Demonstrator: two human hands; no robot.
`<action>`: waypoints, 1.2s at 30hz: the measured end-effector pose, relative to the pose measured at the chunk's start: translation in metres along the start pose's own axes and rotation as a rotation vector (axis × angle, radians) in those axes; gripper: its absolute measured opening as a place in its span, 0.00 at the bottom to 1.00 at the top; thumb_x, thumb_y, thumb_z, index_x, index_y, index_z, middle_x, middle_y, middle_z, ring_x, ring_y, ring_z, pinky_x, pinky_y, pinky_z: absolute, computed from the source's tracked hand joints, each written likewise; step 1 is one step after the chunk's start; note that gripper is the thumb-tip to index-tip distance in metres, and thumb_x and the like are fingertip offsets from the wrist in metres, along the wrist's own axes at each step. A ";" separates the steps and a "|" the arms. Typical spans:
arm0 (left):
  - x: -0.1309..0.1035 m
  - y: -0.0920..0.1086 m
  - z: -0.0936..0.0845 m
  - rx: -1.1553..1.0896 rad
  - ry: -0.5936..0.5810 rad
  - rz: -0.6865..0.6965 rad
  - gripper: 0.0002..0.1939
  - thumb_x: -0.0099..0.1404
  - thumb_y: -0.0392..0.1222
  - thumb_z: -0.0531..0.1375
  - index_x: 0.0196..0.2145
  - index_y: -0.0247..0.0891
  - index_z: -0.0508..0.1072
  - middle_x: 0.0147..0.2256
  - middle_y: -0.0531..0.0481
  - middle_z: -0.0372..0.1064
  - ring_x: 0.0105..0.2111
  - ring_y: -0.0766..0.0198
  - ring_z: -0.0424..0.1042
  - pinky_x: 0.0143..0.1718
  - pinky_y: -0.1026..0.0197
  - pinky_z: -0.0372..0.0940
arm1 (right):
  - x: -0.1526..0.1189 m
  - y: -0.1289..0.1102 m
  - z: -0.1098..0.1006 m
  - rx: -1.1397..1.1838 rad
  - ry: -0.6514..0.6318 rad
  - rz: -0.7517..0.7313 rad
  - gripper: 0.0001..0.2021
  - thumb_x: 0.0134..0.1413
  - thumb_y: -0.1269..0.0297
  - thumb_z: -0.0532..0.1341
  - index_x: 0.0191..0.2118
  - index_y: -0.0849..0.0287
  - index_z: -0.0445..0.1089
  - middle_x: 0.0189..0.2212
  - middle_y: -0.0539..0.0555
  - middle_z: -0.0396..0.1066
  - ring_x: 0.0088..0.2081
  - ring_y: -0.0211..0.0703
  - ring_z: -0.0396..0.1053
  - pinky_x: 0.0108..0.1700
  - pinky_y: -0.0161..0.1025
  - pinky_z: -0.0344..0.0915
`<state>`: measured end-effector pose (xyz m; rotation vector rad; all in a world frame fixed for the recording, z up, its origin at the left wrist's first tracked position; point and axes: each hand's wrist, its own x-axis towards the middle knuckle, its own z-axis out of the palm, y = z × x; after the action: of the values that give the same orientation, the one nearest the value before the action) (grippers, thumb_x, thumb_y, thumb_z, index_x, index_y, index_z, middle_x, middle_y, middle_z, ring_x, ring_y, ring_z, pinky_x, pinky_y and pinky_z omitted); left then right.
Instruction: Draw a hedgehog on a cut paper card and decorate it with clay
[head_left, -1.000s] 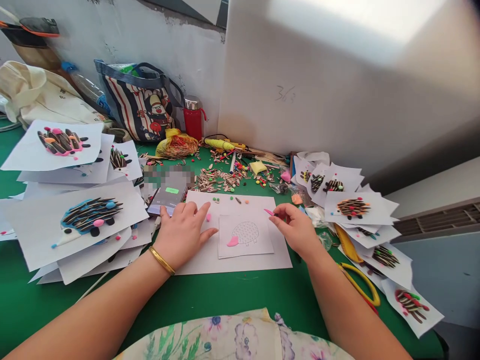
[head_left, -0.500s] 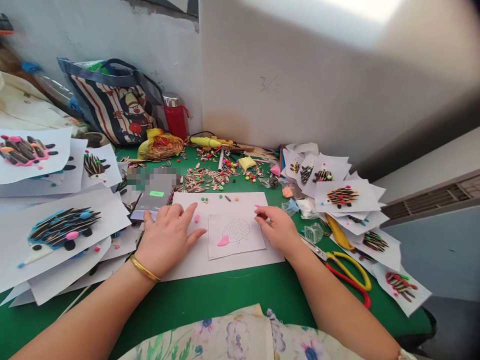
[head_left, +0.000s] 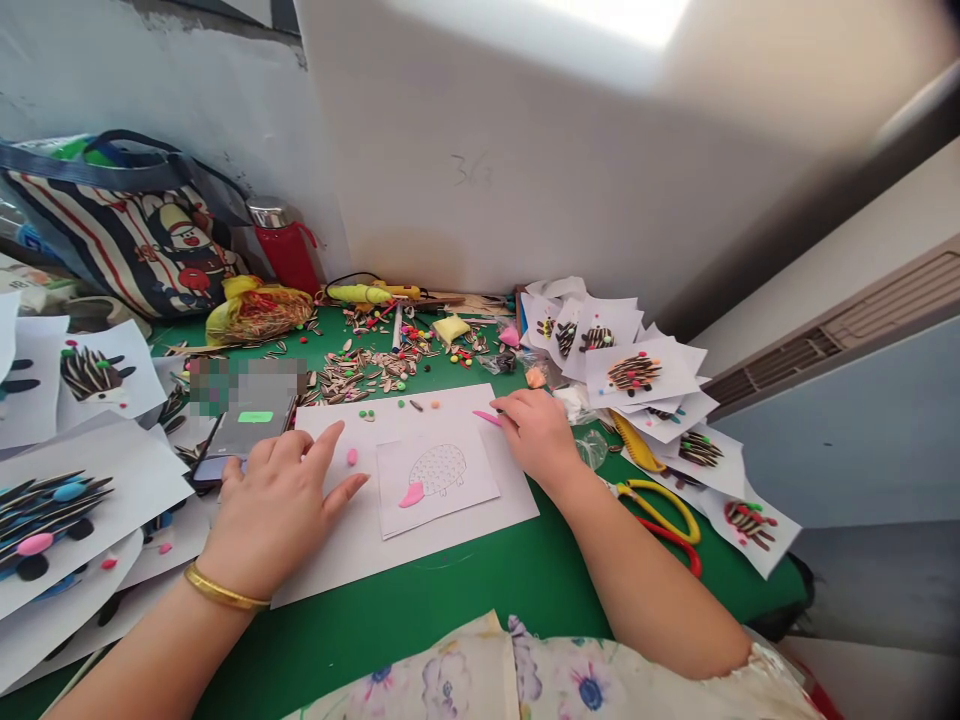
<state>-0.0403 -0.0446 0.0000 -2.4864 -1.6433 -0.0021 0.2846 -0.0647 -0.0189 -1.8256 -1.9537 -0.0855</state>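
Observation:
My left hand [head_left: 281, 505] lies with fingers spread, its thumb and index finger over the left part of a large white sheet [head_left: 337, 560]. Its other fingers reach towards a phone [head_left: 251, 415]. On the sheet is a smaller card [head_left: 472, 480] with a printed hedgehog outline; pink clay [head_left: 412, 494] covers its snout. A small pink clay ball [head_left: 352, 457] sits between my left hand and the card. My right hand [head_left: 536, 435], fingers closed together at the sheet's right edge, pinches a thin pink strip [head_left: 487, 416] whose tip sticks out leftward.
Scattered sunflower seeds [head_left: 352, 372] and small clay balls cover the table's back. Finished hedgehog cards are piled left [head_left: 75, 520] and right [head_left: 637, 375]. Scissors [head_left: 664, 515] lie by my right forearm. A striped bag [head_left: 127, 230] and red bottle [head_left: 287, 255] stand at the back left.
The view has turned to the right, so things appear further left. My right hand sits slightly further right of the card, and more of the pink strip shows. My left hand stays spread.

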 end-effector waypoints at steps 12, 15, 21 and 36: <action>0.000 0.006 0.003 -0.077 0.229 0.112 0.27 0.68 0.56 0.54 0.58 0.38 0.70 0.45 0.37 0.68 0.48 0.42 0.66 0.60 0.30 0.48 | 0.003 0.005 0.004 0.085 -0.020 0.059 0.09 0.60 0.71 0.60 0.42 0.55 0.76 0.42 0.55 0.78 0.45 0.51 0.70 0.50 0.49 0.60; 0.000 0.014 -0.002 -0.243 0.261 0.204 0.22 0.68 0.54 0.55 0.53 0.39 0.74 0.44 0.39 0.68 0.46 0.46 0.67 0.60 0.34 0.52 | 0.003 -0.003 0.002 0.227 -0.014 0.067 0.07 0.59 0.70 0.61 0.41 0.55 0.75 0.38 0.54 0.78 0.42 0.50 0.71 0.46 0.47 0.64; -0.007 0.041 -0.030 -0.823 -0.001 0.217 0.18 0.69 0.55 0.55 0.49 0.44 0.74 0.45 0.46 0.70 0.46 0.55 0.69 0.49 0.53 0.66 | -0.009 -0.038 -0.008 0.523 0.071 -0.125 0.04 0.61 0.67 0.63 0.40 0.52 0.74 0.36 0.52 0.77 0.41 0.46 0.71 0.47 0.46 0.65; 0.008 0.054 -0.011 -1.359 -0.253 0.073 0.16 0.65 0.53 0.57 0.30 0.37 0.72 0.27 0.52 0.70 0.28 0.65 0.67 0.30 0.63 0.63 | -0.023 -0.086 -0.001 0.631 -0.119 -0.291 0.03 0.62 0.67 0.61 0.38 0.53 0.72 0.35 0.50 0.77 0.39 0.43 0.70 0.46 0.44 0.62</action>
<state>0.0131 -0.0590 0.0045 -3.5302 -2.0126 -1.2199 0.2027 -0.0963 -0.0039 -1.1569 -2.0070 0.5017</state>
